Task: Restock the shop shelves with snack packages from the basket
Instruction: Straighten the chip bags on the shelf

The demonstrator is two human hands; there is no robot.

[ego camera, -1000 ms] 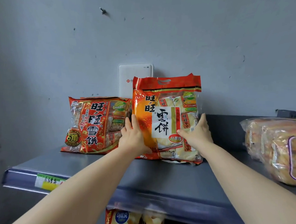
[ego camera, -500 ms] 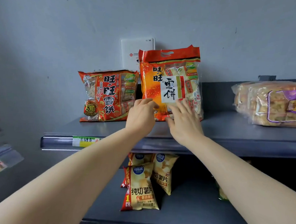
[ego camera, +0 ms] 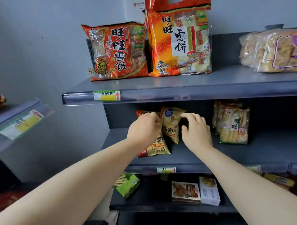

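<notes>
Contact is made by both hands with the yellow chip bags on the middle shelf [ego camera: 254,152]. The left hand [ego camera: 144,127] is laid over the upper part of the front chip bag [ego camera: 157,148], with its fingers curled round the bag's top. The rear chip bag [ego camera: 171,125] is stood upright between the two hands. The right hand [ego camera: 196,130] is held arched just right of that bag, one fingertip at its upper corner; whether the bag is gripped cannot be told. Right of the right hand, well apart, a rice-cracker pack [ego camera: 234,127] is stood upright. Above both hands, on the top shelf [ego camera: 206,84], a red cracker bag [ego camera: 116,52] and a taller orange cracker bag [ego camera: 177,38] are stood side by side. Below the hands, a printed box [ego camera: 185,191] is laid on the lower shelf [ego camera: 156,205].
</notes>
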